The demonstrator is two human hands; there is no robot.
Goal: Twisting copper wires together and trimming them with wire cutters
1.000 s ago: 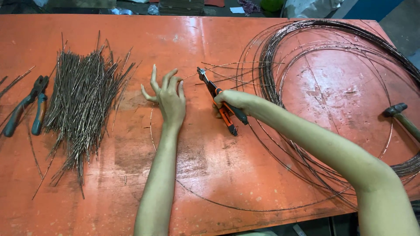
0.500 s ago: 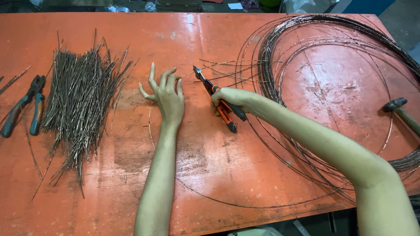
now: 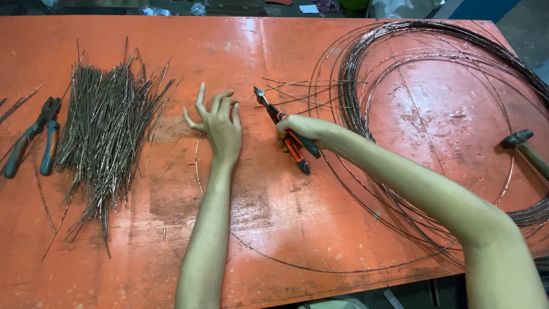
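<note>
My right hand [image 3: 302,129] grips orange-and-black wire cutters [image 3: 286,129], jaws pointing up-left at a thin wire end near the table's middle. My left hand [image 3: 217,124] rests flat on the orange table [image 3: 274,229], fingers spread, pressing on or beside a thin wire strand that runs toward the cutter jaws. A big coil of wire [image 3: 434,114] lies on the right half of the table, with loose loops reaching under my right forearm. A heap of short cut wire pieces [image 3: 106,131] sits to the left of my left hand.
Blue-handled pliers [image 3: 31,137] lie at the far left beside the heap. A hammer [image 3: 523,146] rests at the right edge, inside the coil's outer loops. A few stray wire bits lie at the left edge [image 3: 20,103]. Clutter shows beyond the far edge.
Both hands stay nearly in place. The cutters remain at the wire end, and my left hand keeps lying flat with only slight finger movement.
</note>
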